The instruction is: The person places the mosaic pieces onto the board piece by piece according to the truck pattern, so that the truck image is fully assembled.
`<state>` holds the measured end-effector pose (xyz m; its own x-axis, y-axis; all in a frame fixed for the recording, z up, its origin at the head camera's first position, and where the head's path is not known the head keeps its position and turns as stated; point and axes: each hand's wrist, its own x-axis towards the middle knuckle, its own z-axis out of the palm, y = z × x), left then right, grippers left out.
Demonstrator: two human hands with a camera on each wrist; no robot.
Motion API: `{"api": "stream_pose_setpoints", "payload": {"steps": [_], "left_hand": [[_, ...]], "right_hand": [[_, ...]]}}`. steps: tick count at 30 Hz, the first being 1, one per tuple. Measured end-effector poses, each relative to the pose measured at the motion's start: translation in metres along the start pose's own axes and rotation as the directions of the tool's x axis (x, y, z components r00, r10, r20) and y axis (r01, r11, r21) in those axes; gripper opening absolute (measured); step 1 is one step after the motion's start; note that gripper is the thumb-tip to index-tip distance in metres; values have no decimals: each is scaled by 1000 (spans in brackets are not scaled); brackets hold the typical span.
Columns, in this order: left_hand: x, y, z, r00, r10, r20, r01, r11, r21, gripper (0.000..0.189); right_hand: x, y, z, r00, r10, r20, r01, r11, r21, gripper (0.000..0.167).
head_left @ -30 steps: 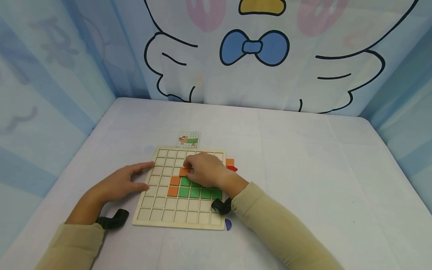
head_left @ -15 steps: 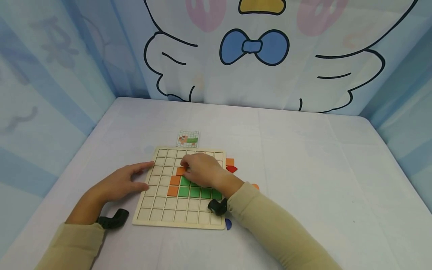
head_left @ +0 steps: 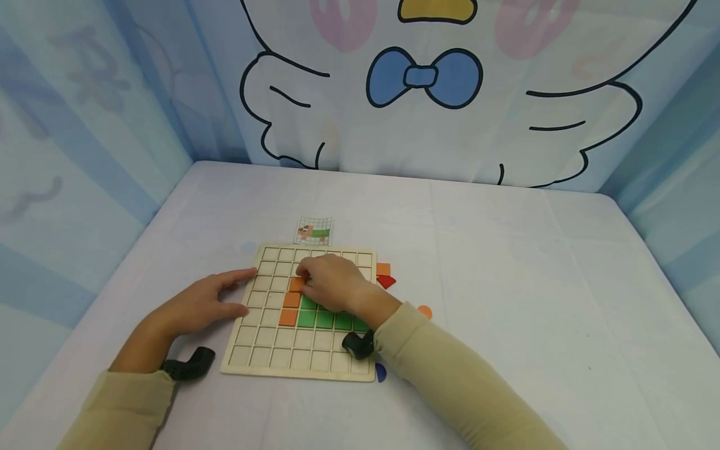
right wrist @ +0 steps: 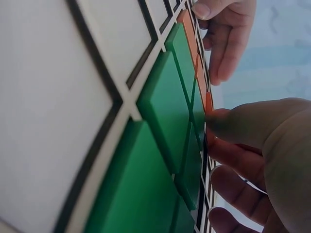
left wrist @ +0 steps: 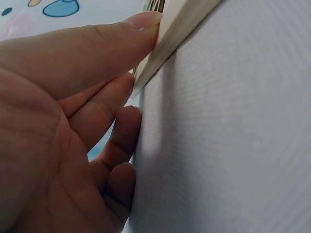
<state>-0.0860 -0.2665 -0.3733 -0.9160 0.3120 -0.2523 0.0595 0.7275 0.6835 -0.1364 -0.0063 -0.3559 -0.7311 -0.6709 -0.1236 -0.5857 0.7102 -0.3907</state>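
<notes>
Pinching an orange tile [head_left: 295, 285], the right hand [head_left: 334, 283] is over the board [head_left: 281, 358]. The left hand [head_left: 199, 304], fingers loose, touches its edge.

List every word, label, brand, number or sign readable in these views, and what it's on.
None readable in any view.
Pattern card: a small coloured picture on a grid; too small to tell whether it bears text.
Side curtain: faint, blurred shapes; nothing legible.
Wooden grid board and green square tiles: no lettering seen.
</notes>
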Motion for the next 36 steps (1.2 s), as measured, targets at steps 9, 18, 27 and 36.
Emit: {"api": "stream_pose_setpoints", "payload": {"steps": [9, 18, 27, 36], "left_hand": [[-1, 2, 0, 1000, -6, 4, 6, 1000, -9, 75], [-2, 4, -1, 1000, -8, 2, 8, 1000, -8, 75], [-1, 1, -1, 1000, 2, 2, -2, 1000, -9, 75], [-1, 1, 0, 1000, 6, 1, -6, 1000, -11, 74]], "right_hand": [[3, 0, 3, 1000, 9, -3, -9, 1000, 5, 33], [5, 0, 3, 1000, 16, -6, -16, 1000, 3, 33], [4, -1, 4, 1000, 18, -10, -18, 1000, 12, 32], [2, -2, 3, 1000, 4, -18, -4, 1000, 30, 29]]}}
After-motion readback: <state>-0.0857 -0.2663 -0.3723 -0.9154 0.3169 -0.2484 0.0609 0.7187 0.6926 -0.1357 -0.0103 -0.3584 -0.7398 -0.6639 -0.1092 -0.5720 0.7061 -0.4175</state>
